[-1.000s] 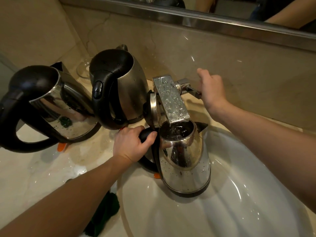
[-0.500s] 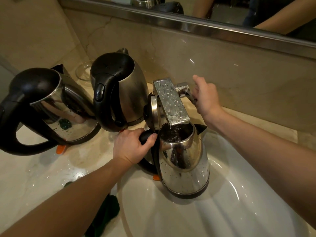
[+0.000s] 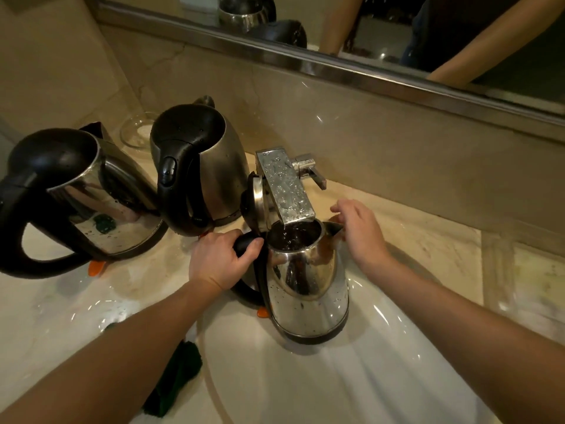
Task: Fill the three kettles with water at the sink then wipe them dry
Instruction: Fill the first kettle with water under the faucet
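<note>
— Basin, white and oval, lies under both forearms. What stands in it?

— A polished steel kettle with a black handle, its lid flipped up, under the square chrome tap. The left hand is wrapped round the handle. The right hand hovers loose-fingered just beside the spout, holding nothing.

— And the other two?

— They're beyond the left hand on the marble counter. A large mirror-bright steel kettle stands farthest out, and a brushed steel kettle is nearer. A dark green cloth lies beneath the left forearm.

— What might go wrong?

— The kettle looks well filled. If one hand draws it out from under the tap's overhang, the raised lid could catch the tap and water would slop out. The steel is beaded wet, so a slipping grip seems possible. I cannot tell whether water is running; if it is, the kettle may overflow.

— What has changed?

— A second ago the right hand gripped the small chrome lever behind the tap. It has since let go and dropped to the spout. The left hand and its kettle have stayed put.
</note>
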`<action>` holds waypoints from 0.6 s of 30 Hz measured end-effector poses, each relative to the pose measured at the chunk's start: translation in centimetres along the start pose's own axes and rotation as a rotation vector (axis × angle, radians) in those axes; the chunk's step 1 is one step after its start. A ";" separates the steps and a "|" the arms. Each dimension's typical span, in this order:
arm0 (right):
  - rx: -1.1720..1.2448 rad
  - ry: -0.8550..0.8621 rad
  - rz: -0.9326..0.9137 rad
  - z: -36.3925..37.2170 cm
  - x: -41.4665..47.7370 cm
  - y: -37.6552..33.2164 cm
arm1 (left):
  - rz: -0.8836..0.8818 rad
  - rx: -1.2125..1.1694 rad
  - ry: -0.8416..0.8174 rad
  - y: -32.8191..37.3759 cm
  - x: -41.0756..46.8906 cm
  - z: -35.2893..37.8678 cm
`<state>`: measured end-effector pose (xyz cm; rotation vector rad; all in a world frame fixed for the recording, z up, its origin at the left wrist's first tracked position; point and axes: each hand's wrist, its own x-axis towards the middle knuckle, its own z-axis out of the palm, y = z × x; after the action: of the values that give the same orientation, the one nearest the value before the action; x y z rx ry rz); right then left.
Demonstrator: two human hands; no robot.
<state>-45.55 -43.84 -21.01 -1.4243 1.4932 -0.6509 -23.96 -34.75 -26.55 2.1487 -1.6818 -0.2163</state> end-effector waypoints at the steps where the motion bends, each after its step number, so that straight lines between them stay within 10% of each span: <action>1: 0.025 -0.012 0.064 0.2 -0.5 0.4 | -0.005 0.008 -0.005 0.1 -0.1 -0.1; 11: 0.306 -0.108 0.355 1.6 -2.3 0.1 | -0.010 -0.005 -0.114 1.0 -1.5 -1.4; 18: 0.324 -0.105 0.426 1.5 -3.3 0.4 | -0.153 -0.448 -0.132 2.8 -3.2 -1.1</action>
<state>-44.76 -40.26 -21.12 -0.8468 1.4684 -0.5133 -26.94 -32.02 -24.85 1.9500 -1.3702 -0.7205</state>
